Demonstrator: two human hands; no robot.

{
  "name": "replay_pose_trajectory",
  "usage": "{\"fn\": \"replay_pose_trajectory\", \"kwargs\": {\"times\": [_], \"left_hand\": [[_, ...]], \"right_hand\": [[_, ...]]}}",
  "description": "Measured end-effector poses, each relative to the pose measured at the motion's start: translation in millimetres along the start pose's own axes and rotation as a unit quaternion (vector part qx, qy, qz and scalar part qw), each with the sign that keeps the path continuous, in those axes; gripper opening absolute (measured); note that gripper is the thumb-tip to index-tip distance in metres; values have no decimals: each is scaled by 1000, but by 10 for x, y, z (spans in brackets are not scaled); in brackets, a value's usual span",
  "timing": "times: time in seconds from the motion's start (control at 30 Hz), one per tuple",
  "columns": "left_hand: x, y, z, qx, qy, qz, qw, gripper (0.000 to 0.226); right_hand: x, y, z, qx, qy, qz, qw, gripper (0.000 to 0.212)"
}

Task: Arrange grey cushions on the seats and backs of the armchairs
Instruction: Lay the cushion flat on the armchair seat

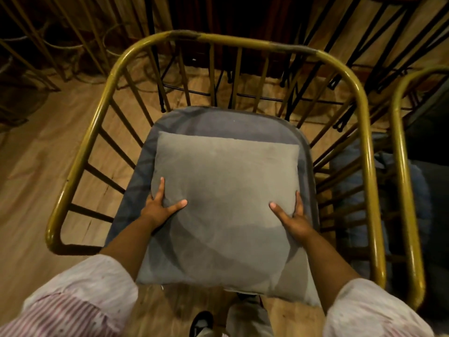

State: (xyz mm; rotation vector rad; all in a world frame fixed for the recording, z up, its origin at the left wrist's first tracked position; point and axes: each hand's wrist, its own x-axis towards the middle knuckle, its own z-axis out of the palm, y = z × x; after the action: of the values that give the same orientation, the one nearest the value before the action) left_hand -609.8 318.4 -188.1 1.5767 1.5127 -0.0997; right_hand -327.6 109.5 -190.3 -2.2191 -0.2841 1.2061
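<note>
from the head view, the left hand [161, 206] and right hand [292, 216] each gripped a side edge of a square grey cushion [226, 205], thumbs on top and fingers curled round the sides, holding it over the darker seat pad [218, 120] of a gold-framed armchair [267, 46]. the cushion's near edge overhung the seat front, so letting go there might have let it tip to the floor. it looked soft, plump and smooth.

The grey cushion [226, 190] is matt woven cloth, as is the darker seat pad [218, 120]. The armchair frame [243, 41] at 12 o'clock is glossy gold-painted metal, worn dull on top.
</note>
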Motion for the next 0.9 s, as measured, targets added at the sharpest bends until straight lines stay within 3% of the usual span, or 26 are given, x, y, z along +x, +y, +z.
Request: {"fn": "replay_pose_trajectory", "kwargs": {"times": [0.1,0.27,0.4,0.47,0.53,0.63,0.9], "left_hand": [[73,39,-33,2,-22,-5,1000,105],[69,57,-49,15,-28,-12,999,106],[-99,194,-95,42,-22,-31,998,110],[-229,333,-133,53,-33,-23,998,110],[-421,556,-160,79,-62,12,995,100],[-927,1046,-165,131,-112,96,980,60],[-2194,2315,198,202,-176,291,919,53]], "right_hand": [[-22,21,46,-3,16,1,1000,111],[-64,76,67,-16,28,6,999,105],[-111,-47,-45,-24,-5,8,1000,117],[-210,-126,-179,-56,-33,-20,998,109],[-429,-248,-312,-95,-27,-46,994,83],[-865,-372,-553,-87,38,-90,991,56],[-2102,-381,-1465,-25,200,-206,958,41]]}}
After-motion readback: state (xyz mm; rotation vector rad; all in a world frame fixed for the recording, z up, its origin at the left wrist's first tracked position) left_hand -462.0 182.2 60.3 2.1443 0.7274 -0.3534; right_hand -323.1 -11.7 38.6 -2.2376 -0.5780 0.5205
